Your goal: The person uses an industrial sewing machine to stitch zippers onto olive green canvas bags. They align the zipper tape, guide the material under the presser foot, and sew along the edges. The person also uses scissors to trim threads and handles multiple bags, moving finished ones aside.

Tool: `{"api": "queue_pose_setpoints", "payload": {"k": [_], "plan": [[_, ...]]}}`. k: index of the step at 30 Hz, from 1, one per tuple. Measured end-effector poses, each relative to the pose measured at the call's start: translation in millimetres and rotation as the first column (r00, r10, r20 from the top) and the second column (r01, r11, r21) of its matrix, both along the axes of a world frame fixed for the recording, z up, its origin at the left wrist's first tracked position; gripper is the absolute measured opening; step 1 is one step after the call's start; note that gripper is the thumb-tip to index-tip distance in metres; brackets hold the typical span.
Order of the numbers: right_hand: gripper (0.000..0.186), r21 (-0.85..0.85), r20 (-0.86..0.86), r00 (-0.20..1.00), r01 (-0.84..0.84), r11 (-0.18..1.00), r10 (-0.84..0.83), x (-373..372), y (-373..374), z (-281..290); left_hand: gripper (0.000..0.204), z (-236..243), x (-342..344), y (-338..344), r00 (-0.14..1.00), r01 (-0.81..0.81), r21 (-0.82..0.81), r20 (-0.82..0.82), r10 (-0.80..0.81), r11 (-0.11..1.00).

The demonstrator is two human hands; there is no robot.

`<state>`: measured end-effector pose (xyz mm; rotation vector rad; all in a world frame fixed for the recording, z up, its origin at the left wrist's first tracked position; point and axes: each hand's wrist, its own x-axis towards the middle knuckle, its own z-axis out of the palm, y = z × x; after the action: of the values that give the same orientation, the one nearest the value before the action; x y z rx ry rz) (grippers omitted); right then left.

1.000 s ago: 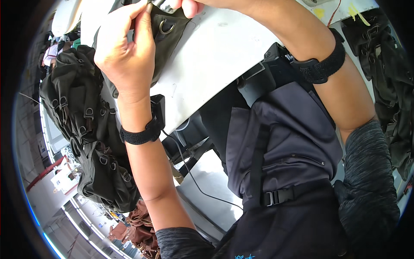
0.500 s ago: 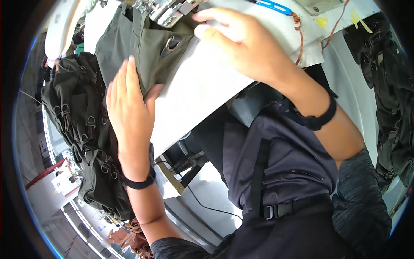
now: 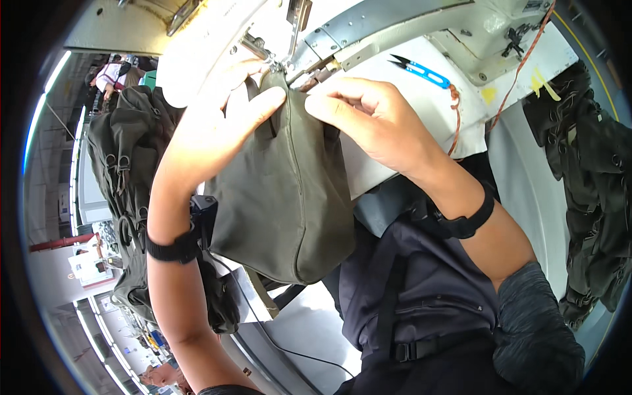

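Observation:
An olive-green fabric bag piece (image 3: 270,210) hangs over the near edge of the white table, a stitched seam running down its middle. Its upper end lies at the sewing machine's presser foot (image 3: 280,68). My left hand (image 3: 220,125) grips the fabric left of the seam, thumb on top and fingertips close to the foot. At the right of the seam, my right hand (image 3: 372,118) pinches the cloth's upper edge between thumb and curled fingers. Glare washes out part of the left hand and the machine head.
Blue thread snips (image 3: 424,72) on an orange cord lie on the table right of the machine bed (image 3: 395,33). Dark green bags are piled at the left (image 3: 125,151) and hang at the right (image 3: 592,197). Another person (image 3: 118,76) is far off at upper left.
The bag piece has been turned, its seam now facing up and its body draping toward me. My left hand moved up to the presser foot; my right hand came down onto the cloth.

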<state>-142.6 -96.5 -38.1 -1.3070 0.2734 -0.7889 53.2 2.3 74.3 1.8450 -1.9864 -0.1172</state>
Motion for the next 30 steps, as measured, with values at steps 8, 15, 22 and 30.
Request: {"api": "queue_pose_setpoints", "payload": {"k": [8,15,22,30], "plan": [[0.020,-0.105,-0.124,0.992,-0.020,0.994,0.007,-15.8,-25.1,31.3,0.020,-25.5,6.7,-14.0,0.831,-0.216,0.403,-0.402,0.385,0.889],[0.020,-0.146,-0.278,0.960,-0.082,0.986,0.039,-17.5,-33.3,56.8,0.024,-31.1,16.1,-12.2,0.962,-0.170,0.122,-0.196,0.192,0.978],[0.026,-0.096,-0.290,0.956,-0.078,0.992,0.047,-14.7,-36.0,57.8,0.029,-24.7,-8.2,-18.6,0.794,-0.133,0.152,-0.575,0.197,0.979],[0.023,-0.179,-0.201,0.979,0.003,0.984,-0.039,-11.2,-34.8,57.2,0.025,-22.7,-1.8,-15.6,0.742,-0.097,0.276,-0.620,0.255,0.956]]}}
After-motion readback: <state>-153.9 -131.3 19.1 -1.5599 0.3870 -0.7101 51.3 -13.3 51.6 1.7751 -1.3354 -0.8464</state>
